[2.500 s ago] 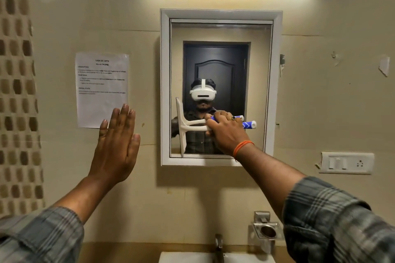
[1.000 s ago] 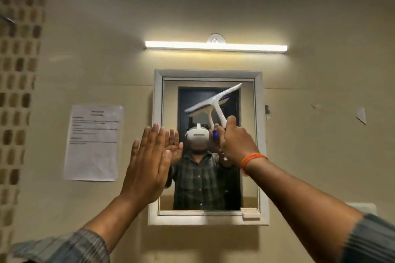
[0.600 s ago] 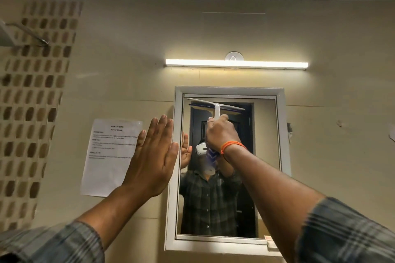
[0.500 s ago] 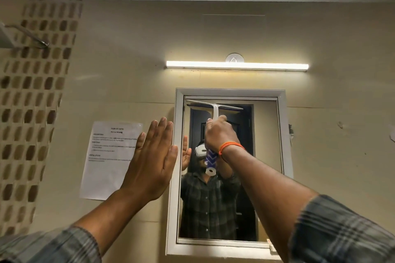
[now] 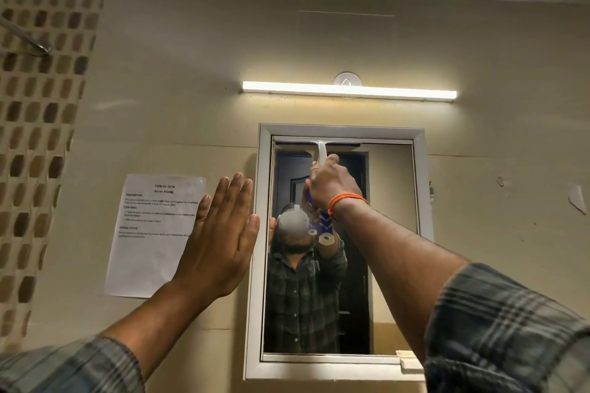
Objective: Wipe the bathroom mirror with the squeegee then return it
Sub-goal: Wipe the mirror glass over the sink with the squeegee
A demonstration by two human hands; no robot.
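Raised from mid-glass, where it stood on end a couple of seconds ago, the white plastic squeegee with a blue-patterned handle (image 5: 321,150) now lies with its blade level along the very top edge of the white-framed rectangular bathroom mirror (image 5: 421,201), spanning the left and middle of the glass and stopping short of the right side. Its handle hangs straight down from the blade's middle, and the right hand (image 5: 332,185), an orange band at its wrist, is wrapped closed around that handle just below the blade, with the handle's blue end sticking out beneath the fist. The left hand (image 5: 223,233) is open and flat, fingers together and pointing up, held at the beige wall just left of the mirror frame, partly over a printed paper notice (image 5: 150,233) taped there; whether the palm actually touches the wall cannot be told. With the blade's long axis horizontal and the gripping hand directly below it, the coming stroke is probably a straight downward pull. The uncovered right-hand strip would likely need its own pass.
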